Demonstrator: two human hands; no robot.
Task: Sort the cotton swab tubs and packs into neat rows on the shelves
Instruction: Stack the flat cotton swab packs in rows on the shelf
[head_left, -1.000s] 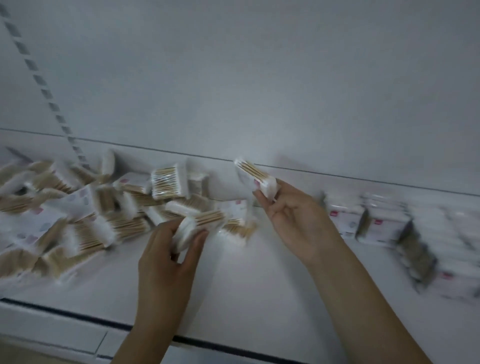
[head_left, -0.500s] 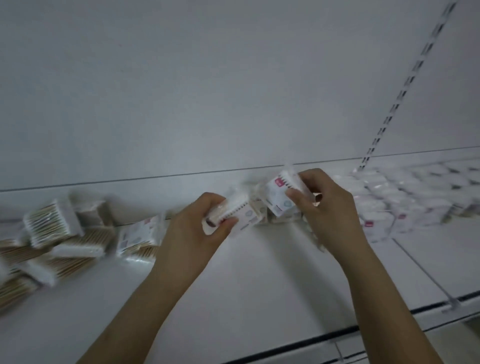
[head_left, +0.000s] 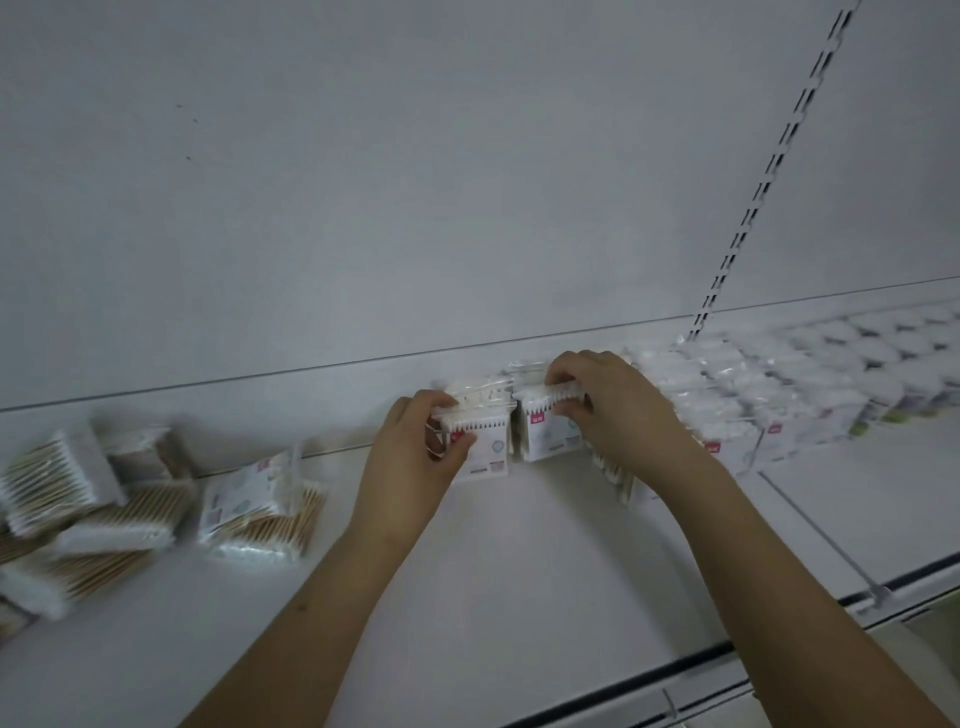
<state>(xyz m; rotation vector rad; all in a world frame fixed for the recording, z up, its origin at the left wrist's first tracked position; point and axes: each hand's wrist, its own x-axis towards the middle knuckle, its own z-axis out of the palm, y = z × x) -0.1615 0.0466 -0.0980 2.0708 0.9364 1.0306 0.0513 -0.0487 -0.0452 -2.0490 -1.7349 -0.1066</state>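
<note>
Two white cotton swab packs stand upright side by side at the back of the white shelf (head_left: 519, 545). My left hand (head_left: 415, 457) grips the left pack (head_left: 485, 447) by its top left corner. My right hand (head_left: 618, 410) pinches the top edge of the right pack (head_left: 548, 436). Both packs sit at the left end of a row of standing packs (head_left: 737, 400) that runs off to the right. A loose heap of packs (head_left: 104, 504) with wooden sticks showing lies at the far left of the shelf.
The shelf's back wall (head_left: 467, 182) rises behind the packs, with a slotted upright (head_left: 769, 171) at the right. A thin divider rail (head_left: 821, 530) crosses the shelf on the right. The shelf's dark front edge (head_left: 623, 680) runs along the bottom.
Both hands carried their packs from the left heap rightward and lowered them onto the shelf at the end of the standing row. The view swung right with them.
</note>
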